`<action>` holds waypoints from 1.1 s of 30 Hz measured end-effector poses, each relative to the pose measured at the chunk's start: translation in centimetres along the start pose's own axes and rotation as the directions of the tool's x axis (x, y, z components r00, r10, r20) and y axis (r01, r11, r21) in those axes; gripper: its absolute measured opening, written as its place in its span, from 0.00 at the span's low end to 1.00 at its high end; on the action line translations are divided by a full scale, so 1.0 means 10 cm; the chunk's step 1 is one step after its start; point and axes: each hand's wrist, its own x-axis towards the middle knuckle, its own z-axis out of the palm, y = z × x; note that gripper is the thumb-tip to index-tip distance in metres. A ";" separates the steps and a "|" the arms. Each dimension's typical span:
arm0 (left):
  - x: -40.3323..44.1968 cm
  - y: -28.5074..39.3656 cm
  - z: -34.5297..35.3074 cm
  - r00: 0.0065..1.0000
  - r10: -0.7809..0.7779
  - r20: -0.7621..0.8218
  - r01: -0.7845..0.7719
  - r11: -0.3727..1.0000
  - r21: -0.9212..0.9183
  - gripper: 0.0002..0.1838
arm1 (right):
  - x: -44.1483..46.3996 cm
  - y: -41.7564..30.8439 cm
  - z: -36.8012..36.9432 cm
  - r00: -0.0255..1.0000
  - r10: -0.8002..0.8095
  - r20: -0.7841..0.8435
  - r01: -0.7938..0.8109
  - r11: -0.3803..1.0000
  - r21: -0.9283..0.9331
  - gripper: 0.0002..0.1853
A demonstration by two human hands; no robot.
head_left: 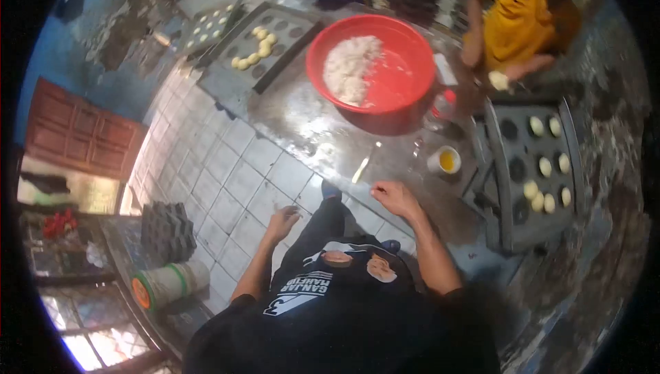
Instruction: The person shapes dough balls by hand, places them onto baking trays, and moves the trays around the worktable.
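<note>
My left hand hangs over the tiled floor in front of my body, its fingers loosely bent and apart, with nothing visible in it. At the table's near edge is my right hand, loosely curled with thumb and fingers slightly apart; I see nothing in it. A narrow pale stick-like thing lies on the table close to this hand. Farther right stands a small white cup holding something yellow. A large red basin with a white dough-like mass rests on the metal table.
Dark moulded trays with pale dough balls lie at right and upper left. A red-capped bottle stands beside the basin. Another person in yellow sits beyond, a dough piece at their hand. A bucket is at lower left.
</note>
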 end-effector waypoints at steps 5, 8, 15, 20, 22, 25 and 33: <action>0.98 -0.11 -0.22 0.996 0.071 -0.060 -0.077 0.992 -0.097 0.23 | 0.80 -0.55 -0.03 0.992 0.113 0.060 -0.109 0.992 -0.062 0.16; 1.72 0.28 -0.61 0.972 0.220 -0.089 -0.230 0.965 -0.124 0.22 | 1.40 -0.96 0.05 0.960 0.108 0.260 -0.091 0.993 -0.076 0.17; 2.54 0.27 -1.57 0.961 0.137 -0.238 -0.218 0.909 -0.355 0.22 | 4.15 -2.16 -0.01 0.934 -0.009 0.358 -0.022 0.996 0.082 0.16; 1.88 -0.79 -1.72 0.872 -0.282 -0.400 0.104 0.905 -0.412 0.20 | 6.24 -2.92 0.57 0.924 -0.360 0.127 0.382 0.871 -0.310 0.12; 1.51 -0.92 -1.83 0.821 -0.411 -0.396 0.231 0.874 -0.428 0.19 | 6.98 -2.83 0.93 0.811 -0.580 0.073 0.542 0.699 -0.467 0.13; 1.35 -0.99 -1.90 0.754 -0.478 -0.450 0.235 0.837 -0.495 0.17 | 7.57 -2.43 1.39 0.599 -0.790 0.132 0.610 0.344 -0.714 0.16; 2.78 0.31 -2.35 0.756 -0.376 -0.536 -0.243 0.599 -0.763 0.23 | 5.69 -2.92 1.28 0.883 -0.470 -0.008 0.448 0.847 -0.288 0.20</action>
